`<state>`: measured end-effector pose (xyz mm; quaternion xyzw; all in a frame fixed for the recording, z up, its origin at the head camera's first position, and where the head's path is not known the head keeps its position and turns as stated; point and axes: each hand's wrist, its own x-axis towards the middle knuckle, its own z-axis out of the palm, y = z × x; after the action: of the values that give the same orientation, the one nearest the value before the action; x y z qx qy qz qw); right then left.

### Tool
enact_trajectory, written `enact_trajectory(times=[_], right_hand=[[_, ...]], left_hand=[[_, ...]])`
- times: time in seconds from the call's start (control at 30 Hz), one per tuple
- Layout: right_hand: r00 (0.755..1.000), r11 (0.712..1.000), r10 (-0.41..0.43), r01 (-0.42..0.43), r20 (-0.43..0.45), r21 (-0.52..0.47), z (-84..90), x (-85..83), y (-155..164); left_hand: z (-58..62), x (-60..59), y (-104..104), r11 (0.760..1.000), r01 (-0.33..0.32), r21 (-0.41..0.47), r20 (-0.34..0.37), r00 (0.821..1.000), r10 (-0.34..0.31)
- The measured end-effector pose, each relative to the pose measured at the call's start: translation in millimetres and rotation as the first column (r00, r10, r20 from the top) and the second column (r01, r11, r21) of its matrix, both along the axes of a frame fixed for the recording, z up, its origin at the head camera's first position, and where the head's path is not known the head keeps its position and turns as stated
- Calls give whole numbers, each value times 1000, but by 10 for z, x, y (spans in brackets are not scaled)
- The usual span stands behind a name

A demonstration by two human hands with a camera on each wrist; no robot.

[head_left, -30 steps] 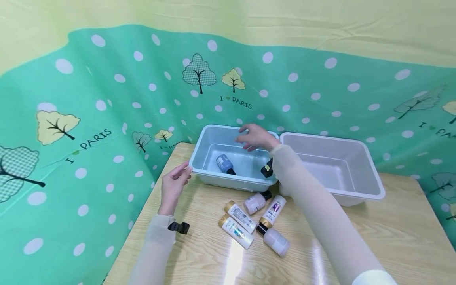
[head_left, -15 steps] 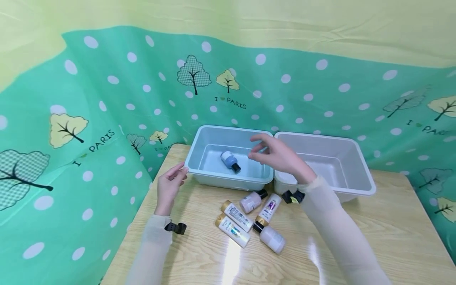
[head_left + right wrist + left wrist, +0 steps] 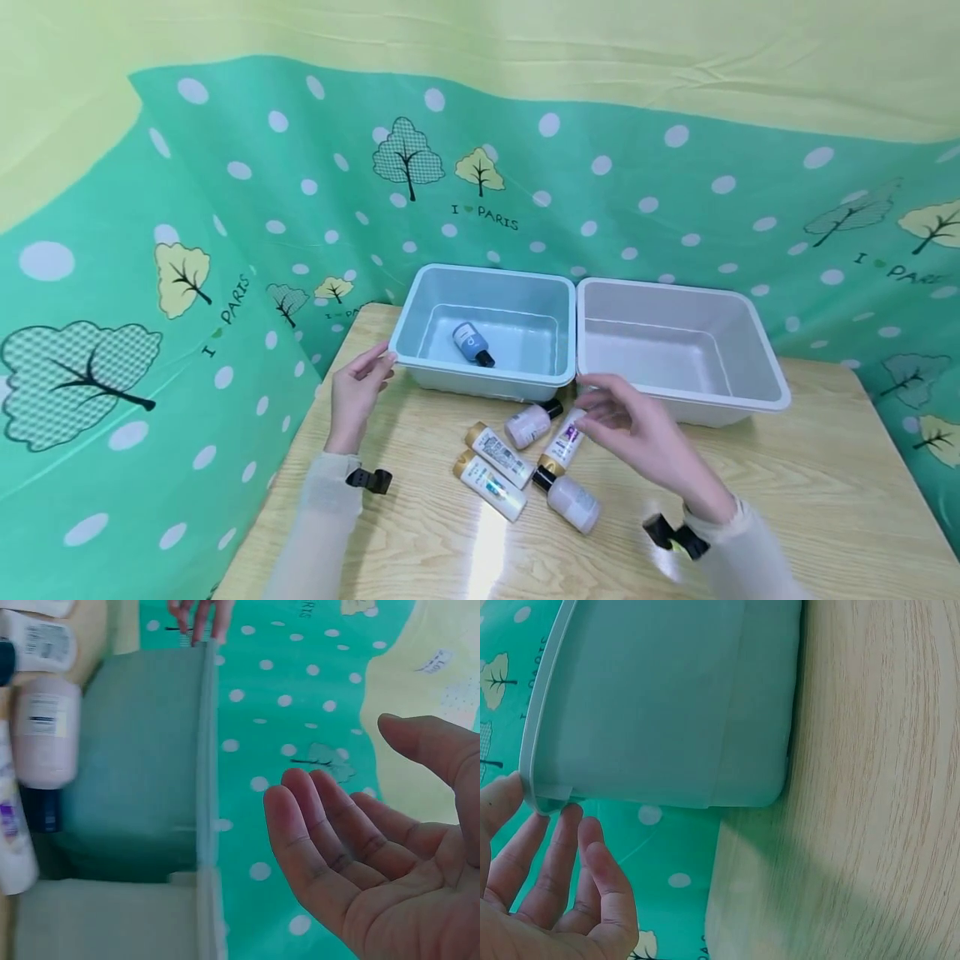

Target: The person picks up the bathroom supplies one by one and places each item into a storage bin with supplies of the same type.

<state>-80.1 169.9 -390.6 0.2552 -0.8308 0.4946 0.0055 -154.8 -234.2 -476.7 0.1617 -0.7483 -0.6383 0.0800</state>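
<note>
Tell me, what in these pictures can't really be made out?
- Labels on the bottles on the table: too small to read in the head view.
- Blue bottle in the blue-green bin: label too small.
- Right hand: motion-blurred in the head view, so contact with the purple-labelled bottle is unclear.
- Left hand: partly cut off by the left wrist frame edge.

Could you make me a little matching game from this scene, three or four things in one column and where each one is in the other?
Things:
1. blue bottle
2. left hand
3. right hand
4. white bin

Places:
A. at the corner of the blue bin
B. lying inside the blue bin
C. over the bottles lying on the table
D. right of the blue bin, nothing inside

Pairs: 1-B, 2-A, 3-C, 4-D
</note>
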Motion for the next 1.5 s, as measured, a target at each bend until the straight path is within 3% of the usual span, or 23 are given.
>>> enact_trajectory(times=[0.37, 0.53, 0.9, 1.17, 1.2, 1.5], right_hand=[[984, 988, -152, 155, 89, -21, -697, 452, 134], [954, 982, -190, 187, 233, 34, -877, 548, 142], [892, 988, -141, 97, 429, 122, -1091, 549, 147], [923, 988, -115, 67, 368, 141, -1191, 580, 119], [922, 986, -118, 67, 369, 150, -1195, 581, 118], [907, 983, -131, 65, 399, 175, -1212, 580, 126]], left_hand=[[8, 20, -5, 1000, -11, 17, -5, 1000, 11], [-14, 9, -1, 1000, -5, 14, -23, 1000, 5], [-23, 15, 5, 999, -5, 32, -37, 999, 6], [21, 29, 25, 999, -7, 34, -28, 1000, 8], [-23, 15, 11, 999, -8, 35, -33, 999, 10], [-31, 22, 20, 999, -17, 45, -29, 999, 18]])
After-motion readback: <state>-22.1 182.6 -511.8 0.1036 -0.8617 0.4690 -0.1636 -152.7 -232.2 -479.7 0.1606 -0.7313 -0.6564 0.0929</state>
